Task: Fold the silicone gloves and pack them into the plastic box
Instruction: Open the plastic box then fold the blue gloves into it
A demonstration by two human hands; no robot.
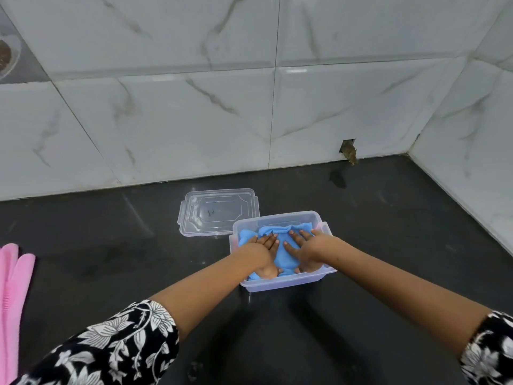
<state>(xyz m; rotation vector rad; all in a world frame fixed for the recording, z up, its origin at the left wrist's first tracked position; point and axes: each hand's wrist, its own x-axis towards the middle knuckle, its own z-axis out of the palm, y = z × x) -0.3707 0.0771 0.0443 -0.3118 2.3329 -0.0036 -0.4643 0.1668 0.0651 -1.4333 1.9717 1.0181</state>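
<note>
A clear plastic box stands on the dark counter, right of centre. Inside it lies a folded blue silicone glove, crumpled along its far edge. My left hand presses flat on the glove's left half with straight fingers. My right hand presses flat on its right half in the same way. Both palms cover much of the glove. A pink silicone glove lies flat at the counter's left edge, partly out of view.
The box's clear lid lies on the counter just behind and left of the box. A white marble-tiled wall runs behind and along the right side. A small hole sits at the wall's base.
</note>
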